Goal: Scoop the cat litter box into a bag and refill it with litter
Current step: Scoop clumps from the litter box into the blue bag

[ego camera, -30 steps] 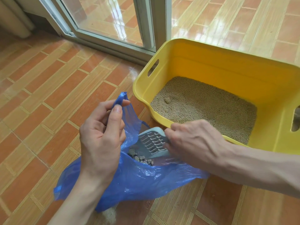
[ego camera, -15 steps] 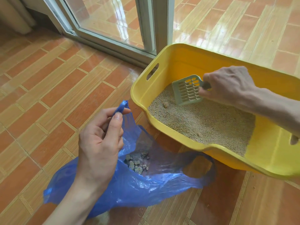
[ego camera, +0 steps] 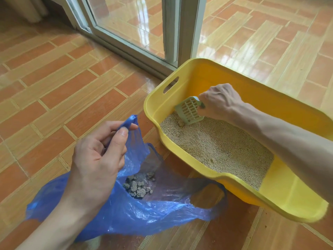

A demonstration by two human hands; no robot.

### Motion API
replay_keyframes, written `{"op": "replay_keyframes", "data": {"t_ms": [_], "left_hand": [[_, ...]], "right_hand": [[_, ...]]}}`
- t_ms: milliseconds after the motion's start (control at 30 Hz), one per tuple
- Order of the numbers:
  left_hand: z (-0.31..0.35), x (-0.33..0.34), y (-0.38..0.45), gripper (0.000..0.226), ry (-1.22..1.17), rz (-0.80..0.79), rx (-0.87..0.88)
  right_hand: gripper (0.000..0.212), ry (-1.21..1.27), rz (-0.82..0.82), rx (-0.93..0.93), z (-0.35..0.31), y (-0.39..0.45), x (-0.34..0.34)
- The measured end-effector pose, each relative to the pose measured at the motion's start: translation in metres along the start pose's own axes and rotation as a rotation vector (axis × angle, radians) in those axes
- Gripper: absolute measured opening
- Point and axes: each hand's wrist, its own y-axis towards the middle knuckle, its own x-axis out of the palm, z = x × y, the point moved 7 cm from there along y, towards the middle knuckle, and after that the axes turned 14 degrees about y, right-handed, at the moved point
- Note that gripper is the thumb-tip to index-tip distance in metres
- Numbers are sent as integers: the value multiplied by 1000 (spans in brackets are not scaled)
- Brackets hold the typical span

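A yellow litter box (ego camera: pixel 281 201) sits on the tiled floor, partly filled with tan litter (ego camera: pixel 221 147). My right hand (ego camera: pixel 219 101) grips the handle of a grey-green slotted scoop (ego camera: pixel 189 110), whose front edge dips into the litter at the box's far left corner, beside a small clump (ego camera: pixel 180 123). My left hand (ego camera: pixel 100 156) pinches the raised edge of a blue plastic bag (ego camera: pixel 126 213) lying open on the floor left of the box. Grey clumps (ego camera: pixel 137 186) lie inside the bag.
A sliding glass door with a white frame (ego camera: pixel 173 29) stands just behind the box's far left corner. Orange and tan tiled floor (ego camera: pixel 54 87) stretches to the left. A few litter crumbs lie on the floor near the bag.
My right hand carried the emptied scoop out of the bag, over the box, then lowered its edge into the litter at the far left corner. My left hand kept holding the bag's edge.
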Motion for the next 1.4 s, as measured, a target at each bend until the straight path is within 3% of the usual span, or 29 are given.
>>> {"op": "replay_keyframes", "data": {"t_ms": [200, 400, 667, 900, 1033, 1400], "left_hand": [[2, 0, -1, 26, 4, -15, 9], [5, 1, -3, 25, 5, -25, 13], [6, 3, -4, 23, 2, -36, 11], [6, 4, -5, 23, 13, -47, 8], [5, 2, -4, 23, 24, -41, 5], [5, 9, -3, 23, 5, -53, 20]], "right_hand": [[25, 43, -18, -88, -13, -11, 6], [25, 155, 10, -58, -15, -23, 14], [31, 348, -16, 79, -12, -38, 33], [39, 630, -197, 312, -1, -52, 67], [42, 764, -198, 422, 7, -60, 72], [42, 935, -151, 444, 23, -81, 58]]}}
